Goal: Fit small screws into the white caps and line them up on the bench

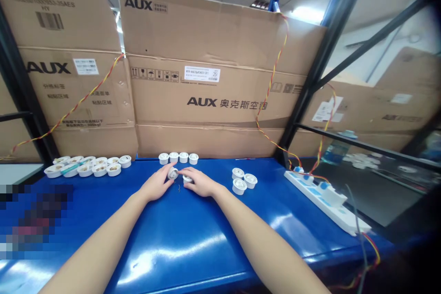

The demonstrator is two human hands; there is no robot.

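My left hand (157, 184) rests on the blue table (193, 234) and pinches a small white round part (172, 173) tilted on its side. My right hand (200, 183) lies right beside it, fingers curled over a second white round part (187, 178) that sits on the table. A tiny dark piece (179, 187) lies on the table between the two hands. A row of several white round parts (178, 158) stands just behind my hands, against the cardboard.
Several open white parts (87, 166) are grouped at the back left. Three more white parts (243, 180) sit to the right. A white power strip (324, 198) with red-yellow twisted wire (272, 142) lies at the right edge. Large AUX cardboard boxes (213, 78) wall off the back.
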